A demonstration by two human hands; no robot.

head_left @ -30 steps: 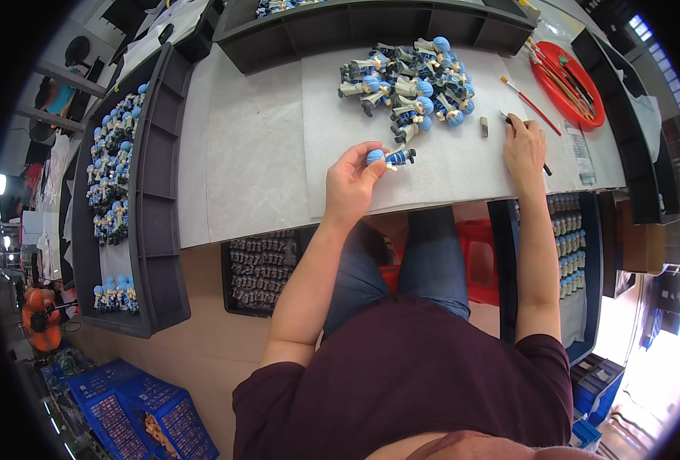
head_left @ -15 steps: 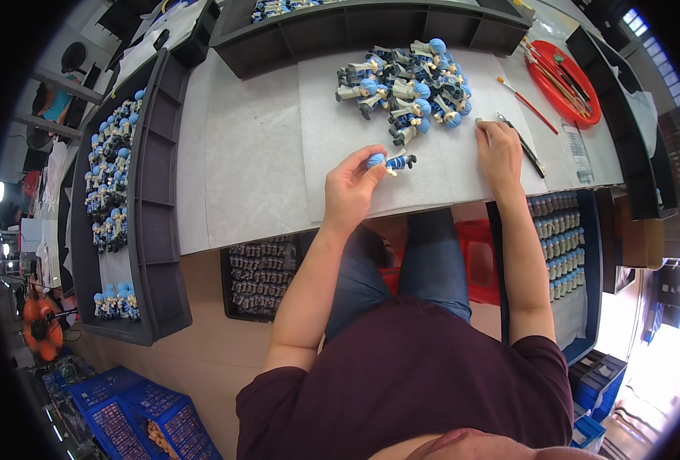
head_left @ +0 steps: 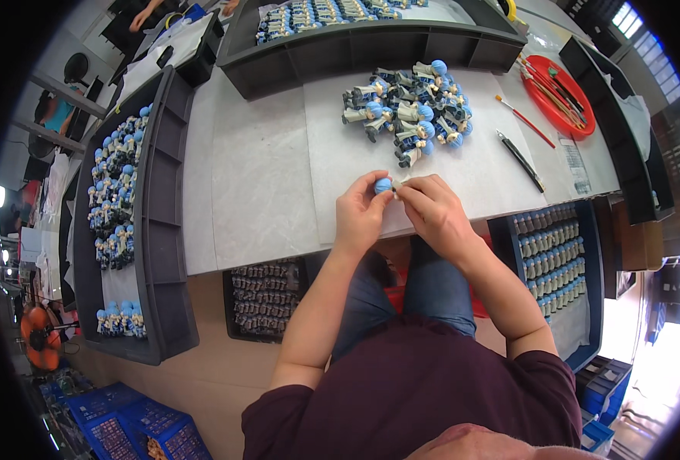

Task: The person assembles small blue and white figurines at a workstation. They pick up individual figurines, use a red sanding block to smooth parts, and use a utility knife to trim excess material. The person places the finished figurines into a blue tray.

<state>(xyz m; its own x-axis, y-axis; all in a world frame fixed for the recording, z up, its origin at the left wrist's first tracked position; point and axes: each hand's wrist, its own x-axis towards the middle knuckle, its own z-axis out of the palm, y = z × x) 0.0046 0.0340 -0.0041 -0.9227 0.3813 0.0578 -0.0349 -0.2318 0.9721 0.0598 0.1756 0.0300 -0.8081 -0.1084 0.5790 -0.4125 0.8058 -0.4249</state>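
A small blue-haired figurine is held between both hands, just above the near edge of the white paper. My left hand pinches it by the round blue head. From the other side, the fingers of my right hand close on its body, which they mostly hide. Beyond my hands lies a heap of similar figurines in blue and pale grey, with dark feet. To the right, a black pen-like tool and a red-handled brush rest on the table.
A red dish of brushes is at the back right. Dark trays of figurines stand at the left and far side. More trays sit below the table edge, one under my right arm, another lower left.
My right hand has left its place beside the pen-like tool and come over to the figurine, gripping its body. My left hand still holds the head. The view has tilted slightly.
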